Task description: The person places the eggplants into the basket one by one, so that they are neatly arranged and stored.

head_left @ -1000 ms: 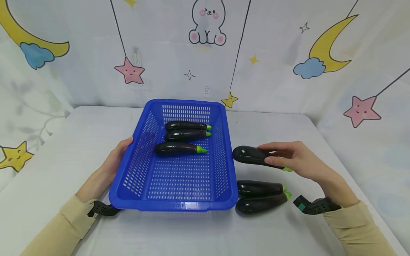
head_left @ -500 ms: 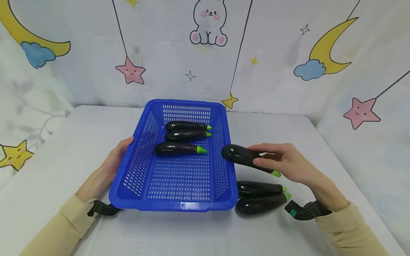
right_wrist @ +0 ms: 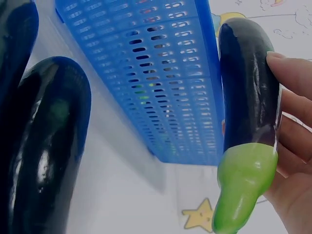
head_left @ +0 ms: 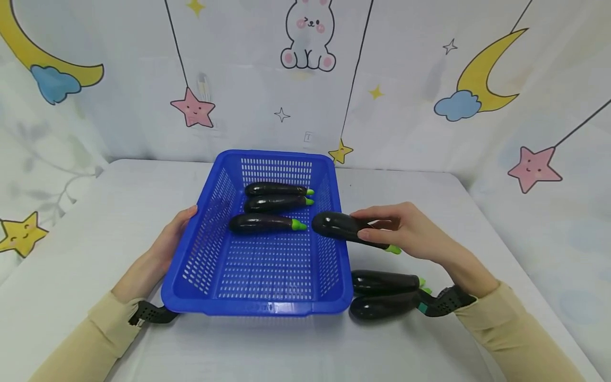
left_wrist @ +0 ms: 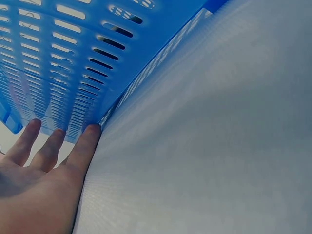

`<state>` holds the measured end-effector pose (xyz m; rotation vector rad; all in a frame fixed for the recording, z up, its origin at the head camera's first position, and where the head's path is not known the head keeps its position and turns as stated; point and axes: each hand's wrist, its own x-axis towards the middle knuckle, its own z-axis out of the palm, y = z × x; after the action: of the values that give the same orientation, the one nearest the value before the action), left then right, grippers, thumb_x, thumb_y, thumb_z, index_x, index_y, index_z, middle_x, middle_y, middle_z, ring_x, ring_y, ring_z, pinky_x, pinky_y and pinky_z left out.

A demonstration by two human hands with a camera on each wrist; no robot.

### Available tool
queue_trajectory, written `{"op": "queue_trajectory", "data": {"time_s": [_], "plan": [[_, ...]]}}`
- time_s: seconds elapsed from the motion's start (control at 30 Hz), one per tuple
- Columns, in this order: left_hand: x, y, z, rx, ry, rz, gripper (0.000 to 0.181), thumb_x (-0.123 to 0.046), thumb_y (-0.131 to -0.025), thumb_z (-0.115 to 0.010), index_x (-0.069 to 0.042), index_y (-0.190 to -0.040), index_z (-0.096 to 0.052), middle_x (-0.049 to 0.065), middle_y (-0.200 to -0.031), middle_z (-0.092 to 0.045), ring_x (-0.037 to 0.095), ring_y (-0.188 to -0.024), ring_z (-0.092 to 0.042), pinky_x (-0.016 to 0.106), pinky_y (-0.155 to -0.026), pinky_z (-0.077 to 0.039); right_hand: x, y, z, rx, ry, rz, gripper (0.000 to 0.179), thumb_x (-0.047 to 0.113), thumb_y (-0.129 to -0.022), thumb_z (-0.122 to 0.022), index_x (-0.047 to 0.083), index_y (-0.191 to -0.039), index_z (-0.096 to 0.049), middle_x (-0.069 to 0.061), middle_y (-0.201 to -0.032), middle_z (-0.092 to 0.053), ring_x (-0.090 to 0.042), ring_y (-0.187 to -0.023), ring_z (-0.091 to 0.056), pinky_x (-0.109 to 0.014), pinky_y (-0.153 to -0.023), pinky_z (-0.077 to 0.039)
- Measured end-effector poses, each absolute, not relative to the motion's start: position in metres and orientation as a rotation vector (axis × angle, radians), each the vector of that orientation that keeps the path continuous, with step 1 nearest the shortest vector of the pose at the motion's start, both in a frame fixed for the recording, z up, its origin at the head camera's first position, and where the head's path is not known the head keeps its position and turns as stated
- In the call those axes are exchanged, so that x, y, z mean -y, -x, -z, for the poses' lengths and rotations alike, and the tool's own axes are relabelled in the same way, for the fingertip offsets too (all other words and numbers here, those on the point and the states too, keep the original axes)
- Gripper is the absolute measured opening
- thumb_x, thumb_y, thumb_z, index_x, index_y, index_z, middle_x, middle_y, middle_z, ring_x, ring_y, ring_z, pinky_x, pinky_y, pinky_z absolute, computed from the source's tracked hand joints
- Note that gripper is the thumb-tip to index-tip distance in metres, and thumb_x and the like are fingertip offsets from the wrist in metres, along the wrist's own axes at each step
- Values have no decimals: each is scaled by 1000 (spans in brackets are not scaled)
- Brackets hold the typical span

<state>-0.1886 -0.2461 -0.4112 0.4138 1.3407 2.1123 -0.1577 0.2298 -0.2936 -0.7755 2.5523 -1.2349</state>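
Observation:
My right hand (head_left: 406, 231) grips a dark eggplant (head_left: 334, 225) with a green stem end between thumb and fingers. It holds the eggplant across the right rim of the blue plastic basket (head_left: 260, 306), blunt end over the inside. In the right wrist view the held eggplant (right_wrist: 248, 87) appears close up beside the basket's slotted outer wall. Three more eggplants (head_left: 267, 223) lie in the basket, stems to the right. My left hand (head_left: 164, 241) rests against the basket's left side; in the left wrist view its fingers (left_wrist: 85, 146) extend to the slotted wall.
Two eggplants (head_left: 384, 282) lie side by side on the white-covered table (head_left: 229, 350), right of the basket. The right wrist strap (head_left: 446, 301) partly covers the nearer one in the head view. A white patterned cloth (head_left: 248, 63) hangs behind the table.
My right hand has moved left, carrying the eggplant from beside the basket to over its right rim. The left hand and the basket have stayed in place.

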Motion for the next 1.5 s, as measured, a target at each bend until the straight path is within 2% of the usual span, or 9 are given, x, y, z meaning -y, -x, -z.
{"op": "queue_trajectory", "data": {"time_s": [0.23, 0.6, 0.9, 1.27, 1.5], "plan": [[248, 188, 411, -1346, -421, -2110, 46, -50, -105, -30, -24, -141, -44, 1, -122, -64, 14, -106, -64, 33, -86, -54, -220, 165, 291, -2548, 775, 1196, 36, 21, -93, -73, 14, -128, -68, -8, -117, -70, -20, -92, -71, -32, -70, -57], [248, 186, 411, -1356, -380, -2112, 47, -51, -105, -31, -24, -141, -43, 1, -123, -63, 14, -106, -63, 33, -87, -54, -197, 171, 293, -2525, 900, 1209, 35, 22, -94, -72, 17, -128, -68, -1, -116, -71, -16, -95, -68, -30, -85, -57], [246, 187, 410, -1295, -416, -2123, 46, -49, -106, -31, -23, -140, -47, 1, -120, -65, 14, -104, -65, 31, -84, -55, -181, 175, 292, -2547, 956, 1169, 34, 21, -94, -72, 16, -127, -69, 0, -118, -70, -17, -91, -66, -30, -79, -57], [246, 188, 410, -1313, -419, -2114, 46, -49, -106, -31, -22, -141, -43, 1, -119, -65, 14, -102, -66, 31, -83, -55, -165, 186, 282, -2573, 1067, 1098, 34, 19, -92, -74, 10, -124, -70, -3, -116, -72, -16, -98, -66, -32, -89, -56], [246, 188, 410, -1312, -407, -2128, 44, -48, -106, -31, -22, -139, -47, 1, -117, -66, 13, -100, -66, 29, -81, -55, -148, 197, 265, -2578, 1140, 1063, 33, 14, -92, -74, 6, -124, -70, -6, -119, -71, -18, -105, -65, -36, -94, -54]]}}
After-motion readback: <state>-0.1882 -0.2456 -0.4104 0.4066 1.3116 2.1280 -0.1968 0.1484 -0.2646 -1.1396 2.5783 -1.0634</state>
